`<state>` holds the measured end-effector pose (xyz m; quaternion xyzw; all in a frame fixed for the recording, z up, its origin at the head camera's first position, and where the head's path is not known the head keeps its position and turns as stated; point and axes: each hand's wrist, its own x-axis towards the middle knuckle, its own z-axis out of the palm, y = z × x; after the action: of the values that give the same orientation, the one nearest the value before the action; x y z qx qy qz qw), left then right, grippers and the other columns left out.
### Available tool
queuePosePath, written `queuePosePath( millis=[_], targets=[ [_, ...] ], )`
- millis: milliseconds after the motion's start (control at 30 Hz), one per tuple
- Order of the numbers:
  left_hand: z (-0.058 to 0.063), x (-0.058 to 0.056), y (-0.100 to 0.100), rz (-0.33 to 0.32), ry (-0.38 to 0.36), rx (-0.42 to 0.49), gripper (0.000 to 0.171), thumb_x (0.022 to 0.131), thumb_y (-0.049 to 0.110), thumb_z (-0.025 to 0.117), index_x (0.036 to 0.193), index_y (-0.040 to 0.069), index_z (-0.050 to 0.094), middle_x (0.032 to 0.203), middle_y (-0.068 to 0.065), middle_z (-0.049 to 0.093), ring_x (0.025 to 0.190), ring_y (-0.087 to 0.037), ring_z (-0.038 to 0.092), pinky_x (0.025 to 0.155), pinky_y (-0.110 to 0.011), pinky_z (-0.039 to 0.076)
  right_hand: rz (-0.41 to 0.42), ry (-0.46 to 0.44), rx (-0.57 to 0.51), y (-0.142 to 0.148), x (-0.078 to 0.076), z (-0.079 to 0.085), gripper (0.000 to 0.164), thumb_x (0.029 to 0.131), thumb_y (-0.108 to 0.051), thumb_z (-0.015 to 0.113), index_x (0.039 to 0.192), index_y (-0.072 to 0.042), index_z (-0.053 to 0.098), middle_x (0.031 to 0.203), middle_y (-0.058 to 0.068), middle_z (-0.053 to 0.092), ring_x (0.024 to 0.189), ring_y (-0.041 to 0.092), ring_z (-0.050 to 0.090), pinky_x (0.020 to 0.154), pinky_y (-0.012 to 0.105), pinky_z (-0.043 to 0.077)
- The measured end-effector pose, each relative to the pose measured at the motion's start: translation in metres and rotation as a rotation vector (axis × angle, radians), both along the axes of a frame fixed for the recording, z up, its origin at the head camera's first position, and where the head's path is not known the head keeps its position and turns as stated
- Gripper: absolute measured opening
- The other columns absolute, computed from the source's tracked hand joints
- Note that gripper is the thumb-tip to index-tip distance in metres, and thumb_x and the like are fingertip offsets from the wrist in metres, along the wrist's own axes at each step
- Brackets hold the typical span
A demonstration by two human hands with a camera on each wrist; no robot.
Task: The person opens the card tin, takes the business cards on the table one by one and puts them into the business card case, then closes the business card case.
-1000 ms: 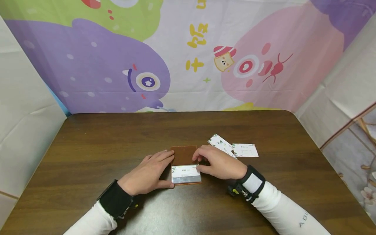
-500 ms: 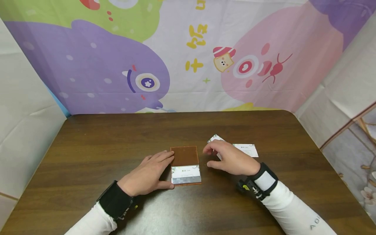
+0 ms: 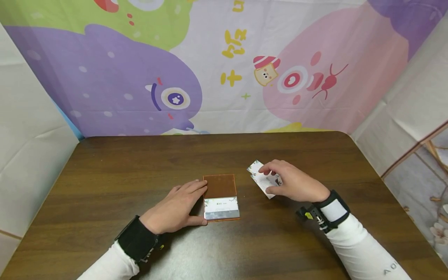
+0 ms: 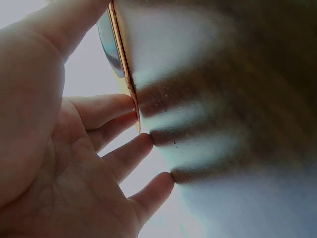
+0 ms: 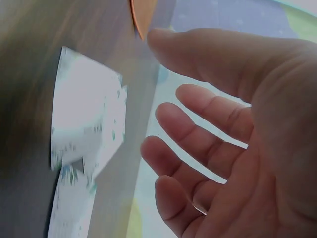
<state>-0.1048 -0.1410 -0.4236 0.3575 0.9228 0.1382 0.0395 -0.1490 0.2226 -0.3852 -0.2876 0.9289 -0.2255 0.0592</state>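
A brown card holder (image 3: 219,186) lies unfolded on the table, with a white printed card (image 3: 221,203) in the clear pocket of its near half. My left hand (image 3: 176,208) rests at the holder's left side, thumb at the near corner and fingertips along the edge; the left wrist view shows the holder's thin edge (image 4: 130,84) against the fingers. To the right, my right hand (image 3: 297,181) hovers over loose white cards (image 3: 264,182) with leaf prints. In the right wrist view its fingers are loosely bent, with nothing between them, beside overlapping cards (image 5: 84,114).
Another card (image 5: 74,203) pokes out below the overlapping ones in the right wrist view; the right hand hides it from the head camera. Behind the dark wooden table (image 3: 147,159) hangs a cartoon-printed cloth (image 3: 227,105). Pale cloth walls (image 3: 35,136) flank both sides.
My right hand has left the card holder's right edge and moved right, over the loose cards, covering the rightmost one. The left hand and the holder have stayed in place.
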Motion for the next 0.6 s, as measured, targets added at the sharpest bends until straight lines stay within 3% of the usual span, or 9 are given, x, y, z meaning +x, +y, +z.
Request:
queuePosePath(
  millis=[433, 600],
  targets=[
    [0.002, 0.001, 0.0, -0.001, -0.006, 0.005, 0.092, 0.086, 0.059, 0.068, 0.152, 0.001, 0.041, 0.157, -0.013, 0.035, 0.144, -0.032, 0.03, 0.107, -0.055, 0.033, -0.059, -0.042, 0.066, 0.034, -0.011, -0.007, 0.057, 0.08, -0.022, 0.083, 0.13, -0.008, 0.062, 0.123, 0.005, 0.062, 0.113, 0.026, 0.052, 0.093, 0.042, 0.043],
    [0.003, 0.001, 0.0, -0.001, -0.011, 0.007, 0.092, 0.086, 0.059, 0.068, 0.152, 0.001, 0.041, 0.157, -0.013, 0.035, 0.144, -0.032, 0.03, 0.106, -0.055, 0.033, -0.08, -0.011, 0.109, 0.05, -0.015, -0.014, 0.059, 0.078, -0.022, 0.084, 0.13, -0.007, 0.062, 0.124, 0.006, 0.062, 0.113, 0.025, 0.049, 0.093, 0.042, 0.042]
  ],
)
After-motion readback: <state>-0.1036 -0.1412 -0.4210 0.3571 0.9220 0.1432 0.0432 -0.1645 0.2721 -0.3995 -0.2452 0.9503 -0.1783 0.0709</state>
